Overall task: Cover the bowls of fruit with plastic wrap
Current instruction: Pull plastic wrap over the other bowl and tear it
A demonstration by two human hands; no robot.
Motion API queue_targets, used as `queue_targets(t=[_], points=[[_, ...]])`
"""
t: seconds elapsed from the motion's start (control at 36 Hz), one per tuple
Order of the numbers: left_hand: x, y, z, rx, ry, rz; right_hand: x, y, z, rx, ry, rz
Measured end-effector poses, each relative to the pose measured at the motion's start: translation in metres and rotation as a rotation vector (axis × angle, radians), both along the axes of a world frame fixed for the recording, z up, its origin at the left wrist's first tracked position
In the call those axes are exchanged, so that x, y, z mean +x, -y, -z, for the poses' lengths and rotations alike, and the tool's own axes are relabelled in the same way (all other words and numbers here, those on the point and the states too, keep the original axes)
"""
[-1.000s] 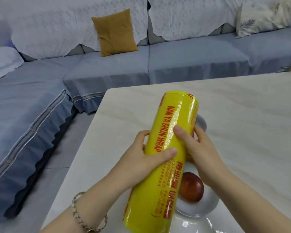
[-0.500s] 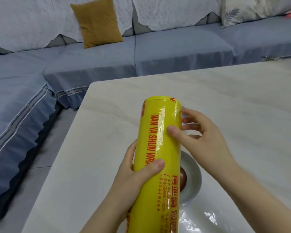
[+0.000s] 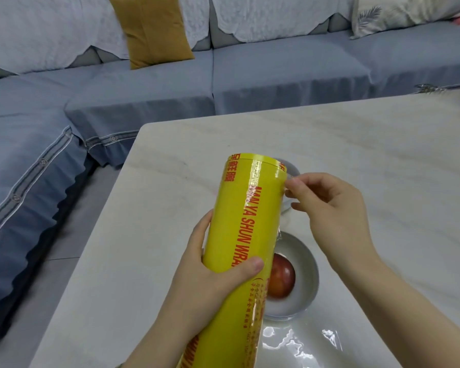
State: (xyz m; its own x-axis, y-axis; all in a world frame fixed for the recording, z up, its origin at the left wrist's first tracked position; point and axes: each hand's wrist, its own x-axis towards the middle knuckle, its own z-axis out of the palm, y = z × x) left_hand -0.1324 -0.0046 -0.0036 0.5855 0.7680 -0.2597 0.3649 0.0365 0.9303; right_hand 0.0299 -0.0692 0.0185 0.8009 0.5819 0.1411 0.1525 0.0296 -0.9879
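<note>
Yellow roll [image 3: 247, 235] of plastic wrap with red lettering, held tilted above the counter [image 3: 383, 155]. Left hand [image 3: 210, 277] grips the roll's lower half, thumb across the front, fingers behind. Right hand [image 3: 329, 208] is at the roll's upper right edge, thumb and forefinger pinching a clear lip of film [image 3: 286, 181] lifted off it, other fingers curled.

Just right of the roll's lower half: white bowl [image 3: 310, 258] on the counter, uncovered, one red fruit [image 3: 283, 277] inside, partly hidden by the roll. Behind the roll's top end: rim of a second bowl [image 3: 292, 168], contents hidden. Below the roll's right side: glossy crinkled sheet [image 3: 298, 346] over something white, cannot tell what.

Beyond the roll: blue-grey sofa [image 3: 276, 75], mustard cushion [image 3: 154, 30].
</note>
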Motion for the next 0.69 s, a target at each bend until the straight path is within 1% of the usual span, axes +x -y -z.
queue_targets(t=[0.11, 0.17, 0.22, 0.25, 0.31, 0.36, 0.39, 0.44, 0.5, 0.58, 0.69], points=[[0.0, -0.002, 0.001, 0.07, -0.031, -0.041, -0.007, 0.005, -0.006, 0.047, -0.069, -0.096], [0.001, -0.002, 0.0, 0.107, -0.054, -0.043, -0.009, 0.004, -0.011, 0.092, -0.178, -0.113], [0.002, -0.003, -0.002, 0.128, -0.076, -0.035, -0.008, 0.001, -0.013, 0.087, -0.345, -0.128], [0.003, -0.003, -0.002, 0.13, -0.085, -0.032, -0.008, -0.001, -0.015, 0.07, -0.422, -0.167], [0.004, -0.004, -0.004, 0.133, -0.093, -0.034, -0.005, -0.002, -0.015, 0.009, -0.477, -0.313], [0.004, -0.006, -0.005, 0.137, -0.103, -0.038, -0.002, -0.001, -0.018, -0.064, -0.458, -0.44], [0.004, -0.007, -0.006, 0.141, -0.111, -0.038, 0.0, 0.001, -0.018, -0.114, -0.418, -0.473], [0.005, -0.01, -0.006, 0.149, -0.123, -0.043, 0.002, 0.002, -0.017, -0.249, -0.291, -0.48], [0.006, -0.012, -0.006, 0.155, -0.13, -0.048, 0.004, 0.003, -0.013, -0.352, -0.209, -0.482], [0.008, -0.013, -0.007, 0.161, -0.136, -0.048, 0.003, 0.002, -0.011, -0.37, -0.061, -0.463], [0.011, -0.016, -0.007, 0.124, -0.108, -0.072, -0.006, 0.001, -0.012, -0.325, -0.017, -0.458]])
